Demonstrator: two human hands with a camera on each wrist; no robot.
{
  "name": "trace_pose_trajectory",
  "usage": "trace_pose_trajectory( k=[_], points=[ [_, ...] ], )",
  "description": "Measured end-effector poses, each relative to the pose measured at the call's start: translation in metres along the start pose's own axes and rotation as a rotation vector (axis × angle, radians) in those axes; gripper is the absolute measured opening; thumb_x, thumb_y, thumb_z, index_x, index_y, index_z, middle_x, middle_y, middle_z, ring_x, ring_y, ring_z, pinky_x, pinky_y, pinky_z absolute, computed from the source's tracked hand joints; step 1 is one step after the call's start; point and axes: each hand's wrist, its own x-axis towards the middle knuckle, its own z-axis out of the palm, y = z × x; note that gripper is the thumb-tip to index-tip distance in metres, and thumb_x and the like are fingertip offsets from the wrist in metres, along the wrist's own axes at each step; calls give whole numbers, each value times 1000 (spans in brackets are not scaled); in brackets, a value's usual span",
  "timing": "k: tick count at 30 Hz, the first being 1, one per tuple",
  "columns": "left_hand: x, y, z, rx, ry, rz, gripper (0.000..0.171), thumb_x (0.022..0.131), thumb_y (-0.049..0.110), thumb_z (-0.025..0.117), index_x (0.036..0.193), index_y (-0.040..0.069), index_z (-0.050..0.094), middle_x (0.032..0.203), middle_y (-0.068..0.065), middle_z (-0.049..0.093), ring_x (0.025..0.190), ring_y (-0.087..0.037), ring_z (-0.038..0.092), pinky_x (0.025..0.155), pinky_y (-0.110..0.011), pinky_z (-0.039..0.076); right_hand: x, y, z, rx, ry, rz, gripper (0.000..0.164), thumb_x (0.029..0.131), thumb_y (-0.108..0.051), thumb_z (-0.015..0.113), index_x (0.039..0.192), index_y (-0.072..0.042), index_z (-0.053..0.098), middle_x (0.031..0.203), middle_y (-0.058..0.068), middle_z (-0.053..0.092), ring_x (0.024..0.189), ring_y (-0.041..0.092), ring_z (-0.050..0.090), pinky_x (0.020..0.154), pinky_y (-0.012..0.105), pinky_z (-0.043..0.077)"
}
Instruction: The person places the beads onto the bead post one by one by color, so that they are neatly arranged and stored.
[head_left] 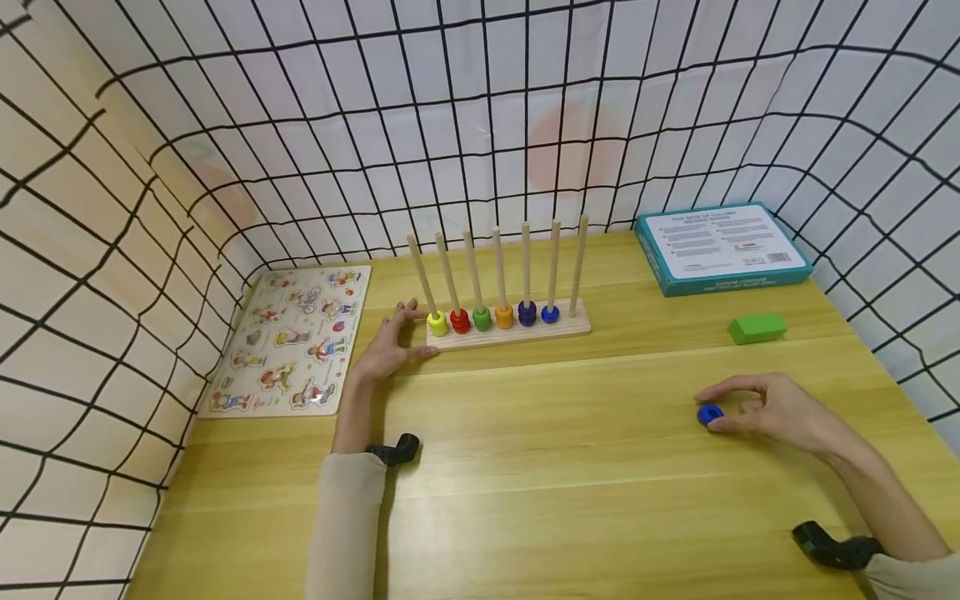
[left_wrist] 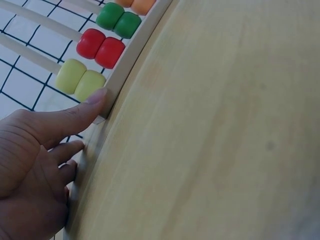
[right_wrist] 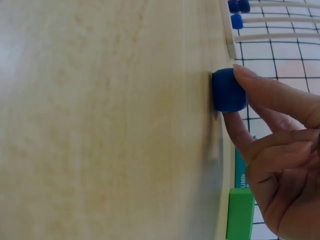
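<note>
A wooden bead stand (head_left: 517, 335) with several upright pegs stands at the back middle of the table. Pairs of yellow (left_wrist: 80, 80), red (left_wrist: 101, 48), green (left_wrist: 118, 20), orange and purple beads (head_left: 527, 313) sit on its pegs. One blue bead (head_left: 551, 314) is on the peg after them, and the rightmost peg is bare. My left hand (head_left: 386, 343) holds the stand's left end, thumb at the front edge and fingers at the back. Far to the right, my right hand (head_left: 780, 412) pinches a loose blue bead (right_wrist: 229, 90) between thumb and fingertips, close over the table.
A green block (head_left: 757, 328) lies behind my right hand, in front of a flat teal box (head_left: 723, 248). At the left is a picture puzzle board (head_left: 288, 342), next to my left forearm. Black-lined white mesh panels (head_left: 450, 108) enclose the table's back and sides.
</note>
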Motion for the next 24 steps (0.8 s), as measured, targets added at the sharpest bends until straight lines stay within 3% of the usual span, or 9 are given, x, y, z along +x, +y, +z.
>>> trace_pose_trajectory(
  k=[3, 6, 10, 18, 21, 24],
  points=[
    [-2, -2, -1, -2, 1, 6, 67, 89, 10, 80, 147, 4, 47, 175, -10, 14, 164, -26, -7, 132, -49, -14, 2, -1, -1, -18, -2, 23, 34, 91, -20, 81, 121, -7, 74, 123, 14, 76, 84, -1, 66, 67, 19, 53],
    [-2, -3, -1, -1, 0, 12, 67, 89, 11, 80, 147, 5, 47, 175, -10, 14, 164, -27, -6, 132, -50, -14, 5, -3, -1, -39, 7, 35, 33, 91, -21, 81, 120, -7, 74, 122, 19, 74, 70, 0, 57, 58, 20, 46],
    [-2, -3, -1, 4, 2, 11, 67, 89, 11, 80, 147, 5, 47, 175, -11, 14, 164, -27, -6, 132, -49, -14, 10, -6, 0, -53, 21, 68, 36, 90, -26, 82, 119, -7, 74, 119, 18, 75, 58, 3, 43, 51, 23, 36],
    [-3, -3, -2, 1, 7, 7, 67, 89, 11, 80, 147, 5, 47, 175, -10, 14, 164, -27, -6, 132, -51, -14, 18, -11, -3, -98, 26, 108, 36, 93, -35, 78, 119, -9, 77, 118, 15, 78, 80, 0, 63, 68, 16, 45],
    [-4, -1, -2, -7, 3, 7, 67, 89, 12, 81, 147, 4, 48, 175, -10, 14, 164, -27, -6, 132, -50, -14, 21, -14, -4, -107, 39, 110, 39, 94, -39, 76, 121, -11, 77, 118, 14, 78, 80, 0, 63, 64, 18, 42],
    [-4, 0, -1, -15, -1, 6, 68, 89, 11, 80, 147, 4, 47, 175, -11, 13, 164, -27, -7, 132, -50, -15, 27, -21, -4, -117, 67, 97, 41, 94, -42, 75, 122, -13, 77, 113, 12, 78, 64, 3, 52, 54, 24, 36]
  ],
)
